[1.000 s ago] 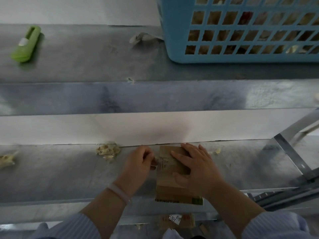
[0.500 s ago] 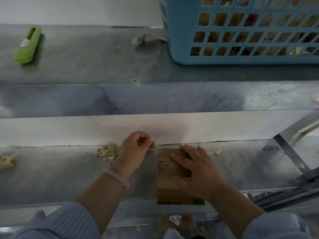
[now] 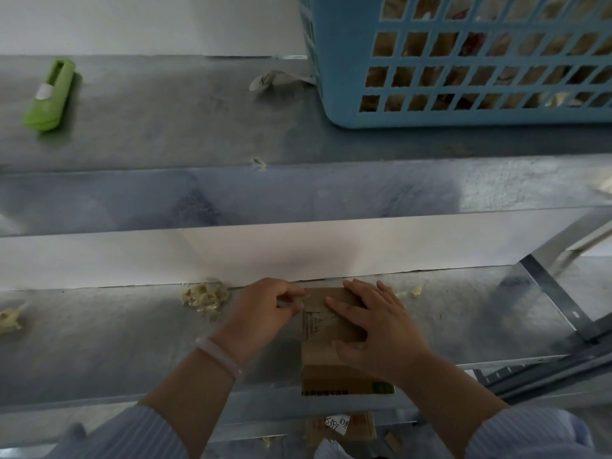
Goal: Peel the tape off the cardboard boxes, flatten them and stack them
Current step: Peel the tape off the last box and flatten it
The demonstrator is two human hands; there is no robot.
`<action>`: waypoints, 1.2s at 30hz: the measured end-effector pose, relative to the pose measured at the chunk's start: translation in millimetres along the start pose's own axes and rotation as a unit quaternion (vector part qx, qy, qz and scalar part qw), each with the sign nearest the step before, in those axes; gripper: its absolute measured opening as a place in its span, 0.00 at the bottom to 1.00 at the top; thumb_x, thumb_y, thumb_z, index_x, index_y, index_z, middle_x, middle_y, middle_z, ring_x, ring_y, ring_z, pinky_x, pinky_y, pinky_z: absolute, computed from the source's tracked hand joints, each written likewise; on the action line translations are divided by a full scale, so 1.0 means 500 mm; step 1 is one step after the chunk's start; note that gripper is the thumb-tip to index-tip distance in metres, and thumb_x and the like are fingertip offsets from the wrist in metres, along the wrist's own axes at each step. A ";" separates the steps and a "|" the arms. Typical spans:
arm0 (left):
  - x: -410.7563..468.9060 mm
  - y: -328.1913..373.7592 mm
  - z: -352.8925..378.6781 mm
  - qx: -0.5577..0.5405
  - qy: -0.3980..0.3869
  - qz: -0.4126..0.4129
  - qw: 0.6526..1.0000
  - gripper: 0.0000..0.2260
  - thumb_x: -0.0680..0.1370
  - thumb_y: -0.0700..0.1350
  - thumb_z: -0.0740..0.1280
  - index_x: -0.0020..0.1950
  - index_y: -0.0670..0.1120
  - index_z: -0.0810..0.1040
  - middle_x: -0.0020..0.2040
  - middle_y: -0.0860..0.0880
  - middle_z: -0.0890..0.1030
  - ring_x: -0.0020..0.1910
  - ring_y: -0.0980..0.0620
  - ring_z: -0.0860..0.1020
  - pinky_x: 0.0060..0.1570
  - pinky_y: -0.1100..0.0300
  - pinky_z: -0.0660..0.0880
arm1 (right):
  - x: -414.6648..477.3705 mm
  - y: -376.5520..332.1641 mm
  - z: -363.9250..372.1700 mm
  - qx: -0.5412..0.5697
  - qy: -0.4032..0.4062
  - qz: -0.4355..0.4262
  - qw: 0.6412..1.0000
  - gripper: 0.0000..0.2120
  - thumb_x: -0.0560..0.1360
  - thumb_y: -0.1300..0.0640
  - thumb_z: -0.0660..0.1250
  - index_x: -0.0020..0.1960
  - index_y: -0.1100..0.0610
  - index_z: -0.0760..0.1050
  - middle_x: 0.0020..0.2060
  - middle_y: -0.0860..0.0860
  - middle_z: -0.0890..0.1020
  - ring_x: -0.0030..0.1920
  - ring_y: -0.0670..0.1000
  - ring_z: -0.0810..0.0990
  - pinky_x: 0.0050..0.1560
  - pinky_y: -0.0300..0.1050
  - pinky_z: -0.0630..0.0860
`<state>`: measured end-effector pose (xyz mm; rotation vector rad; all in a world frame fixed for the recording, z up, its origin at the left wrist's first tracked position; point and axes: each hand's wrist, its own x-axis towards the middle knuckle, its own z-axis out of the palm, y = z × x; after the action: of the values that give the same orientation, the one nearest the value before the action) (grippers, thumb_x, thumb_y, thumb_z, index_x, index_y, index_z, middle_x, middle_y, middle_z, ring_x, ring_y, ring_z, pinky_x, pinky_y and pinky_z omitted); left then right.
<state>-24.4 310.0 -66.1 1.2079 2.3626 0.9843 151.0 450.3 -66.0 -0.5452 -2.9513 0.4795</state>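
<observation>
Pinched the tape (image 3: 301, 303) at the cardboard box's (image 3: 323, 357) far-left corner with the left hand (image 3: 265, 309), fingers (image 3: 288, 293) curled tight; pressed the box onto the counter (image 3: 132, 342) under the right hand (image 3: 376, 329), fingers spread flat, long axis pointing away.

Grey galvanised metal shelving in two tiers: upper shelf (image 3: 165, 134) set back above lower shelf (image 3: 99, 342). Behind both, white wall (image 3: 298, 250). At right, slanted metal brace (image 3: 556, 293). Soft, even light.
</observation>
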 end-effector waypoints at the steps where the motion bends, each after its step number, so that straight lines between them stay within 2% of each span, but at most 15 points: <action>1: 0.001 0.003 -0.001 -0.005 0.012 -0.005 1.000 0.08 0.73 0.47 0.73 0.52 0.52 0.83 0.44 0.60 0.80 0.44 0.65 0.78 0.46 0.70 0.75 | 0.000 -0.001 -0.001 -0.002 -0.001 -0.002 1.000 0.33 0.67 0.31 0.56 0.72 0.35 0.65 0.76 0.45 0.61 0.76 0.45 0.53 0.71 0.39 0.31; 3: 0.003 0.007 -0.001 -0.006 0.028 -0.003 1.000 0.03 0.72 0.47 0.74 0.45 0.53 0.83 0.40 0.60 0.81 0.41 0.64 0.78 0.42 0.71 0.74 | 0.000 -0.002 -0.005 -0.006 -0.002 -0.007 1.000 0.33 0.67 0.31 0.56 0.72 0.34 0.63 0.76 0.44 0.59 0.75 0.43 0.50 0.68 0.37 0.29; 6: 0.004 0.011 0.010 -0.018 0.073 -0.010 0.997 0.04 0.72 0.46 0.74 0.40 0.54 0.81 0.37 0.58 0.80 0.39 0.62 0.78 0.39 0.71 0.73 | 0.001 -0.003 -0.006 -0.004 -0.006 -0.012 1.000 0.34 0.67 0.31 0.55 0.72 0.34 0.62 0.76 0.43 0.58 0.73 0.39 0.46 0.67 0.36 0.28; 10: 0.002 0.011 0.033 -0.047 0.139 -0.017 0.989 0.03 0.73 0.46 0.73 0.40 0.51 0.81 0.36 0.57 0.80 0.39 0.63 0.78 0.37 0.71 0.72 | 0.002 -0.004 -0.001 -0.002 0.006 -0.007 1.000 0.33 0.67 0.32 0.57 0.72 0.35 0.65 0.76 0.45 0.62 0.75 0.45 0.54 0.70 0.39 0.32; 14: -0.004 0.006 0.045 0.007 0.179 0.031 0.983 0.04 0.74 0.45 0.72 0.41 0.49 0.78 0.39 0.56 0.77 0.37 0.60 0.75 0.36 0.70 0.70 | 0.003 -0.006 0.004 -0.007 0.017 -0.002 1.000 0.32 0.67 0.32 0.59 0.70 0.37 0.68 0.74 0.47 0.66 0.74 0.46 0.57 0.71 0.42 0.36; 17: -0.006 -0.003 0.033 0.078 0.143 0.113 0.980 0.04 0.75 0.46 0.70 0.41 0.48 0.79 0.39 0.56 0.76 0.36 0.60 0.74 0.36 0.69 0.70 | 0.004 -0.005 0.004 -0.009 0.008 -0.003 1.000 0.32 0.68 0.31 0.57 0.71 0.35 0.65 0.75 0.45 0.62 0.75 0.45 0.54 0.71 0.41 0.32; 20: -0.016 -0.015 0.020 0.113 0.091 0.167 0.975 0.13 0.78 0.52 0.62 0.46 0.48 0.84 0.43 0.55 0.80 0.42 0.62 0.75 0.45 0.72 0.70 | 0.005 -0.006 0.001 -0.012 0.008 -0.006 1.000 0.33 0.68 0.31 0.57 0.72 0.35 0.65 0.76 0.45 0.61 0.74 0.45 0.51 0.70 0.40 0.30; 23: -0.026 -0.016 0.012 0.064 0.071 0.147 0.984 0.08 0.77 0.46 0.67 0.52 0.48 0.85 0.46 0.55 0.82 0.46 0.66 0.74 0.50 0.80 0.66 | 0.005 -0.006 -0.002 -0.008 0.002 -0.005 1.000 0.33 0.67 0.31 0.56 0.72 0.34 0.64 0.76 0.45 0.60 0.75 0.45 0.52 0.70 0.39 0.30; 26: -0.018 -0.012 0.001 -0.006 0.080 0.067 0.995 0.07 0.73 0.43 0.73 0.51 0.51 0.84 0.41 0.61 0.81 0.44 0.68 0.77 0.45 0.75 0.72 | 0.005 -0.004 -0.001 -0.023 -0.011 -0.015 1.000 0.33 0.68 0.30 0.56 0.73 0.33 0.61 0.76 0.43 0.57 0.76 0.44 0.50 0.70 0.39 0.29; 28: -0.007 -0.008 -0.010 -0.022 0.057 0.043 0.997 0.11 0.73 0.44 0.74 0.54 0.53 0.83 0.41 0.60 0.81 0.44 0.65 0.78 0.45 0.74 0.73 | 0.006 -0.004 0.000 -0.018 -0.008 -0.011 1.000 0.33 0.68 0.31 0.57 0.72 0.34 0.63 0.76 0.43 0.59 0.76 0.45 0.52 0.70 0.39 0.30; 31: 0.003 -0.011 -0.007 0.067 0.006 0.101 0.993 0.11 0.75 0.45 0.71 0.57 0.52 0.83 0.46 0.56 0.79 0.44 0.61 0.76 0.46 0.74 0.70 | 0.006 -0.005 -0.001 -0.017 -0.010 -0.012 1.000 0.33 0.68 0.31 0.57 0.72 0.34 0.63 0.76 0.44 0.59 0.76 0.44 0.52 0.70 0.39 0.30; 34: -0.003 -0.018 0.000 0.091 0.036 0.154 0.983 0.07 0.75 0.45 0.70 0.51 0.47 0.85 0.47 0.53 0.78 0.43 0.59 0.75 0.47 0.77 0.66 | 0.007 -0.004 -0.002 -0.024 -0.012 -0.014 1.000 0.33 0.68 0.31 0.57 0.72 0.33 0.62 0.76 0.43 0.58 0.76 0.43 0.49 0.69 0.37 0.28; 36: -0.009 -0.015 0.007 0.103 0.045 0.184 0.977 0.12 0.75 0.49 0.64 0.48 0.46 0.84 0.45 0.52 0.79 0.42 0.58 0.76 0.45 0.73 0.70 | 0.008 -0.004 -0.001 -0.024 -0.014 -0.015 0.999 0.33 0.68 0.31 0.58 0.72 0.33 0.62 0.77 0.43 0.58 0.76 0.43 0.49 0.70 0.38 0.28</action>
<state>-24.2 304.9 -73.8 1.7625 2.4084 0.9310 146.9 450.3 -64.7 -0.5027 -2.9999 0.4163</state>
